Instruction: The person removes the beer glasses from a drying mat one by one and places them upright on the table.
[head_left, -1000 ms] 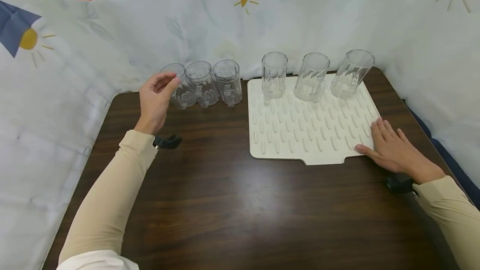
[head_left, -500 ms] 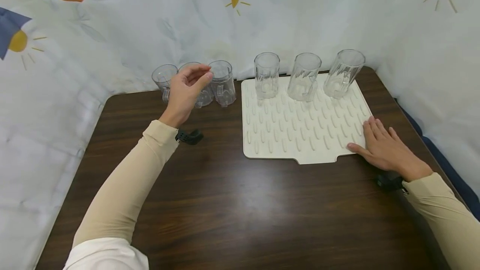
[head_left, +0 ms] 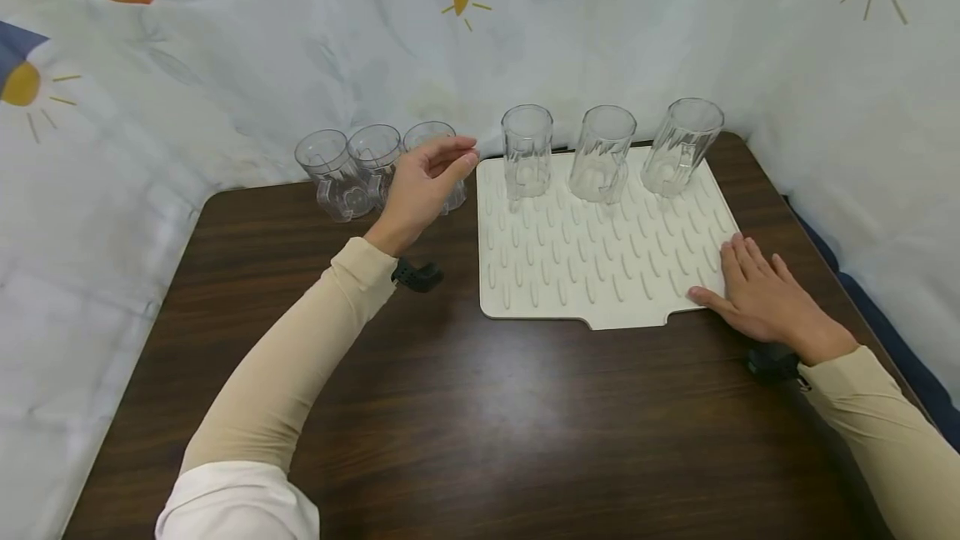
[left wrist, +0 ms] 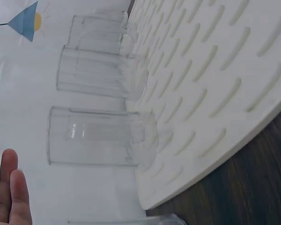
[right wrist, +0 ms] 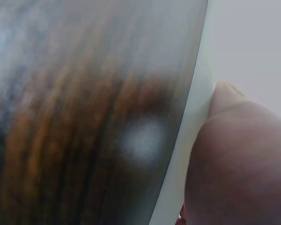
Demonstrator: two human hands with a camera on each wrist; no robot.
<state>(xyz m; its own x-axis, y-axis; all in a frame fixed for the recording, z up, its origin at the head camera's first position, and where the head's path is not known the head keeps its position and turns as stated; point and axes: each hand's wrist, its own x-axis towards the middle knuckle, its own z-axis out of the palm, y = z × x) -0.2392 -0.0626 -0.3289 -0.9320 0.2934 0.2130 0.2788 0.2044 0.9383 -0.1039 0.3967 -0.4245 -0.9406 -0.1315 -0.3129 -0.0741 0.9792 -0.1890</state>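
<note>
My left hand (head_left: 422,188) hovers in front of the rightmost of three clear glass mugs, partly hiding that mug (head_left: 429,133). Its fingers are loosely bent with nothing between them; the left wrist view catches its fingertips (left wrist: 11,187) at the lower left. The other two, a left mug (head_left: 341,182) and a middle mug (head_left: 375,148), stand close together at the table's back edge. Fingers spread, my right hand (head_left: 768,298) rests on the right front corner of a cream ridged drying mat (head_left: 600,273). In the right wrist view its thumb (right wrist: 239,150) lies along the mat's edge.
Three more clear glass mugs stand spaced along the mat's back: a left one (head_left: 527,152), a middle one (head_left: 602,155) and a right one (head_left: 682,148). A patterned white curtain (head_left: 262,65) hangs behind the dark wooden table (head_left: 480,423).
My left hand has moved right, from in front of the leftmost mug to the rightmost of that group, carrying nothing. My right hand stays on the mat; the head view has shifted slightly.
</note>
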